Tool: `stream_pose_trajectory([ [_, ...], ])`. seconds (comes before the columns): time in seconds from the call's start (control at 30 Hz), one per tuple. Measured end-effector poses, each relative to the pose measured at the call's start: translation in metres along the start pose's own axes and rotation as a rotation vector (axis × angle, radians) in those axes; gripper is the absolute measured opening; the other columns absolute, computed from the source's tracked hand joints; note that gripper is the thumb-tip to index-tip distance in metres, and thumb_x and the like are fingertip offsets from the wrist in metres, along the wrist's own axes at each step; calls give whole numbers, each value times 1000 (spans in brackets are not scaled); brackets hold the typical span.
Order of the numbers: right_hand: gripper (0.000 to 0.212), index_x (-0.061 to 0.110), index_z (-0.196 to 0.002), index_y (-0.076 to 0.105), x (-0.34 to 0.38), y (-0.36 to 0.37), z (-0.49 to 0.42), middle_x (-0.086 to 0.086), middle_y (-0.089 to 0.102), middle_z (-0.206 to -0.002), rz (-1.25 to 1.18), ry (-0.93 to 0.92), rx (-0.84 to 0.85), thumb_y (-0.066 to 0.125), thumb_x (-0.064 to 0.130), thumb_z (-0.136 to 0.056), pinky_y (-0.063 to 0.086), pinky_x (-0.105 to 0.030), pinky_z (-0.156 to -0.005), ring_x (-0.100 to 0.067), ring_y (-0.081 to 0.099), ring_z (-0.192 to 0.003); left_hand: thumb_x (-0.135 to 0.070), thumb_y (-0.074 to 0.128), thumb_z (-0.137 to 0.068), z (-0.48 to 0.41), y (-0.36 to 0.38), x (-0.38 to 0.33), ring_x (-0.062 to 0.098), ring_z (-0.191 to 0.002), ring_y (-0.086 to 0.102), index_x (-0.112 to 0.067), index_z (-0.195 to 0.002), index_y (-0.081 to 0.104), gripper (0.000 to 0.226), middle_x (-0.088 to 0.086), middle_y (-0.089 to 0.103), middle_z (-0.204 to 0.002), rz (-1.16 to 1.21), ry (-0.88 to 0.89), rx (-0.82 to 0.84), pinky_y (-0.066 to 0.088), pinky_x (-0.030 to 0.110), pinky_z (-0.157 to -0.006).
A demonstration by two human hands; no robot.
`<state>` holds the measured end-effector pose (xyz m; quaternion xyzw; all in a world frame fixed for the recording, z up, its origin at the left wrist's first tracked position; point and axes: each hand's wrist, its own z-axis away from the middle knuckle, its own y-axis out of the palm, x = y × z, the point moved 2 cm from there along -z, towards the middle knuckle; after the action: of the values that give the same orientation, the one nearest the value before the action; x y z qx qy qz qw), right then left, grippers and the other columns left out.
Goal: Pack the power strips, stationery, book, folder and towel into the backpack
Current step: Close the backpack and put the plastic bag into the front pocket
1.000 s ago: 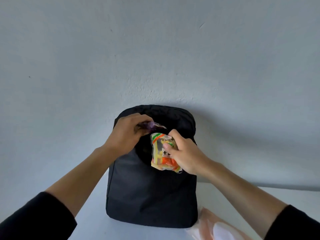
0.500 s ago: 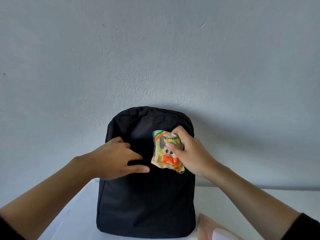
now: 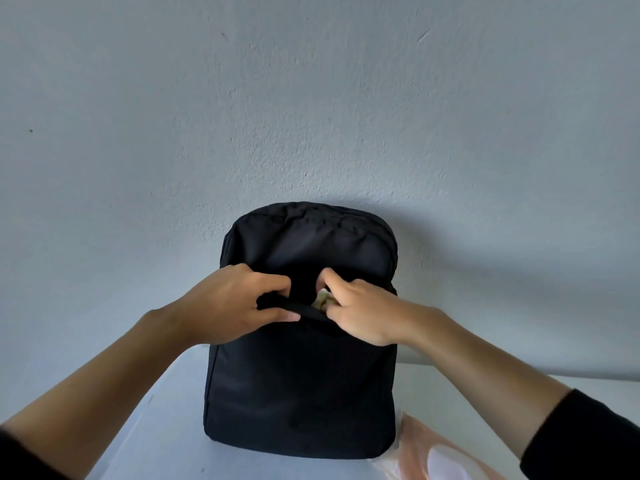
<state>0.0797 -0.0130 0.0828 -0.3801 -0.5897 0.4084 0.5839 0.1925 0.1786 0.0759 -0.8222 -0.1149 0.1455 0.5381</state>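
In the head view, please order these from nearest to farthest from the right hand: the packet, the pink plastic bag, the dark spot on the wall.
1. Packet: under the right hand, at the backpack pocket.
2. Pink plastic bag: lower right, on the table.
3. Dark spot: far left on the wall.

Both forearms are bare, with black sleeves pushed up toward the elbows. The right sleeve point(image 3: 585, 441) shows a snug, plain cuff edge; only a corner of the left sleeve point(image 3: 20, 459) shows. The left hand point(image 3: 228, 306) and right hand point(image 3: 367, 313) wear nothing.
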Motion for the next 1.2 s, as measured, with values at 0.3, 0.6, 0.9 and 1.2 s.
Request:
stream_pose_trajectory([
  [0.3, 35, 18, -88, 55, -6, 5, 14, 1, 58, -85, 101, -57, -109, 37, 44, -102, 49, -44, -82, -18, 57, -84, -60, 64, -91, 2, -3, -10, 16, -64, 56, -38, -98, 63, 23, -14, 64, -77, 110, 5, -70, 48, 27, -61],
  [0.6, 30, 21, -120, 61, -13, 13, 23, 8, 58, -114, 83, -136, -136, 66, 28, -91, 50, -32, -86, -10, 57, -105, -49, 55, -99, 6, 5, -31, 12, -65, 57, -35, -97, 59, 15, -14, 60, -78, 66, 0, -175, 50, 33, -59],
  [0.9, 7, 12, -94, 65, -44, -15, 71, -2, 66, -76, -521, -195, -794, 61, 9, -100, 58, -35, -63, -21, 67, -61, -21, 68, -99, -19, 17, -95, 19, -76, 64, -22, -93, 69, 6, -7, 66, -79, 361, -14, -420, 53, 36, -71],
  [1.2, 8, 10, -96, 59, -155, 16, 190, -11, 59, -73, -708, 108, -837, 55, 10, -103, 50, -33, -55, -22, 54, -52, -34, 65, -97, -54, 108, -204, 23, -53, 58, -25, -93, 67, 11, -2, 61, -63, 640, -68, -239, 50, 37, -55],
])
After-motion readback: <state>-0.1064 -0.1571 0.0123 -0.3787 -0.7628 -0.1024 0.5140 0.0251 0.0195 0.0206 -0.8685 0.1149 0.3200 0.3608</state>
